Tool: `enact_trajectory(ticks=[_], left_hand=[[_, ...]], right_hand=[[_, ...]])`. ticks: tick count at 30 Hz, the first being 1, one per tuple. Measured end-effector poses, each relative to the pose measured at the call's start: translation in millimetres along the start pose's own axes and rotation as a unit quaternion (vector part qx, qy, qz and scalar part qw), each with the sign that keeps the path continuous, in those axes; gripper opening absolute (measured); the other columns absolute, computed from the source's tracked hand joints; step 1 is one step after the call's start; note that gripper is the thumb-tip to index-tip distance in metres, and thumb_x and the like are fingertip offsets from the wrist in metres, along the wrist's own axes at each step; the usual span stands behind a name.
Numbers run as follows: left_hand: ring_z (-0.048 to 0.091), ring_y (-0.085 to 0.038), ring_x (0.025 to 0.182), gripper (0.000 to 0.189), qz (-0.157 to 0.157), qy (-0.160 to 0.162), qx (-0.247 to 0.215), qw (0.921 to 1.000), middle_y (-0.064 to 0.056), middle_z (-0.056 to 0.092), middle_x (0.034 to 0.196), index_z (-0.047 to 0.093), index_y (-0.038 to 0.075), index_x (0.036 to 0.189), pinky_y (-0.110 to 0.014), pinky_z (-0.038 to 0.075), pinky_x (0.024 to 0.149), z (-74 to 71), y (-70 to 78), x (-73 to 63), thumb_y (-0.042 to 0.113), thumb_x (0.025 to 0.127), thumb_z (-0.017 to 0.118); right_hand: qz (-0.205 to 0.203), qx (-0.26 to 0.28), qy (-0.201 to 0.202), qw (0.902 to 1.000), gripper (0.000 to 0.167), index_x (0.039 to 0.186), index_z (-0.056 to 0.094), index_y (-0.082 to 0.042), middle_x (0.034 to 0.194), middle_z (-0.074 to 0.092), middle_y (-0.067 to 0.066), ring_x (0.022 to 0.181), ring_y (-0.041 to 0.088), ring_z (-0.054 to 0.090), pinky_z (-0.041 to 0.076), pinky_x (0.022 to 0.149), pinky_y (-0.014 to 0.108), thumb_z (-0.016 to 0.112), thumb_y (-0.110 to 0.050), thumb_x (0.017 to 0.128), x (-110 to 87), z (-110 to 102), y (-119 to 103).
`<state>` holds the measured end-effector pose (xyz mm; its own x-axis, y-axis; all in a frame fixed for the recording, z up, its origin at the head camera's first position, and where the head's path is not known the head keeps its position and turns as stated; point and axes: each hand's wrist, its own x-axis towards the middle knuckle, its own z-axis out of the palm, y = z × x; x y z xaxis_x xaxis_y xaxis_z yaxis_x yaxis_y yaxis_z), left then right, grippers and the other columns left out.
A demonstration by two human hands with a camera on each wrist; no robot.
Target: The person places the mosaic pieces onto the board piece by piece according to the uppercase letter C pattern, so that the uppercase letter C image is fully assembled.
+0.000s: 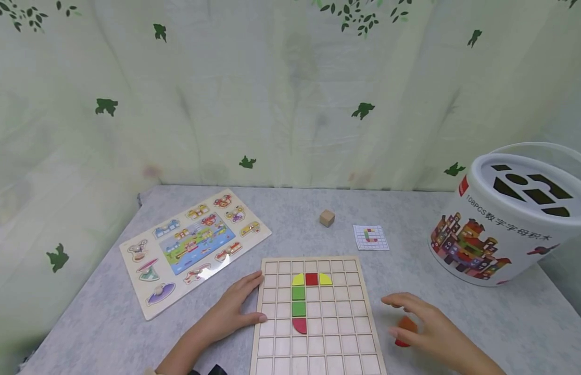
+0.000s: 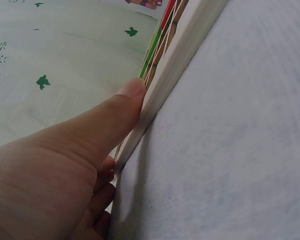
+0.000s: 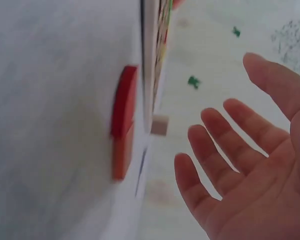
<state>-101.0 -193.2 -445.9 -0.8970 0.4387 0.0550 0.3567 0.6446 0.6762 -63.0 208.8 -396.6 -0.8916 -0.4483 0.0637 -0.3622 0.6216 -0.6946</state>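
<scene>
A wooden grid board (image 1: 277,354) lies on the table. Its cells hold two yellow rounded pieces (image 1: 298,280), a red square (image 1: 311,279), two green squares (image 1: 298,294) and a red quarter-round piece (image 1: 300,326), forming a bent line. My left hand (image 1: 227,312) rests against the board's left edge; in the left wrist view its thumb (image 2: 125,105) touches the rim. Right of the board, my right hand (image 1: 431,325) hovers with spread fingers, holding nothing. Below it lie an orange piece (image 1: 407,324) and a red curved piece (image 3: 124,100), touching each other on the table.
A small printed grid card (image 1: 371,245) and a plain wooden cube (image 1: 327,218) lie behind the board. A picture puzzle board (image 1: 136,281) is at the left. A white bucket (image 1: 487,208) with a shape-hole lid stands at the right. A leaf-patterned curtain (image 1: 290,104) hangs behind.
</scene>
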Motion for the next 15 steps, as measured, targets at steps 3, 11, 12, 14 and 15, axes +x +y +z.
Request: enact_trajectory(ticks=[3,11,12,14,15], left_hand=[[0.022,-0.027,0.13,0.085,-0.003,-0.002,-0.002,1.0,-0.004,0.027,0.144,0.034,0.006,0.139,-0.05,0.024,0.1,0.1,0.0,0.1,0.05,0.073,0.067],[0.023,-0.027,0.13,0.085,-0.003,-0.001,0.0,1.0,-0.004,0.027,0.144,0.034,0.006,0.139,-0.05,0.024,0.1,0.1,0.1,0.2,0.05,0.073,0.067],[0.023,-0.027,0.13,0.085,-0.002,-0.001,0.0,1.0,-0.004,0.027,0.144,0.034,0.006,0.139,-0.05,0.024,0.1,0.1,0.0,0.2,0.05,0.073,0.067],[0.023,-0.027,0.13,0.085,-0.002,-0.001,0.001,1.0,-0.004,0.027,0.144,0.034,0.007,0.139,-0.05,0.024,0.1,0.3,-0.2,0.2,0.051,0.073,0.066],[0.023,-0.027,0.13,0.085,-0.002,-0.001,0.001,1.0,-0.004,0.027,0.144,0.034,0.007,0.139,-0.05,0.024,0.1,0.3,-0.2,0.1,0.051,0.073,0.066]], right_hand=[[0.047,0.032,-0.037,0.9977,0.046,0.121,0.053,-0.015,0.119,0.053,0.0,0.102,0.014,0.051,0.046,0.082,0.029,0.065,-0.036,0.081,-7.3,-5,13],[0.147,0.113,-0.116,0.9757,0.048,0.119,0.054,-0.007,0.118,0.052,0.009,0.104,0.027,0.045,0.043,0.086,0.047,0.068,-0.03,0.079,-17.4,-11,43],[0.154,0.118,-0.122,0.9734,0.046,0.118,0.054,-0.007,0.117,0.052,0.009,0.104,0.03,0.045,0.041,0.086,0.051,0.068,-0.027,0.079,-17.3,-11,45],[0.15,0.109,-0.127,0.9744,0.041,0.117,0.055,-0.008,0.116,0.053,0.006,0.102,0.027,0.046,0.042,0.086,0.049,0.067,-0.022,0.08,-17.5,-12,47],[0.141,0.102,-0.127,0.9766,0.039,0.117,0.055,-0.009,0.115,0.053,0.005,0.101,0.024,0.046,0.043,0.086,0.047,0.066,-0.021,0.081,-17.4,-12,48]])
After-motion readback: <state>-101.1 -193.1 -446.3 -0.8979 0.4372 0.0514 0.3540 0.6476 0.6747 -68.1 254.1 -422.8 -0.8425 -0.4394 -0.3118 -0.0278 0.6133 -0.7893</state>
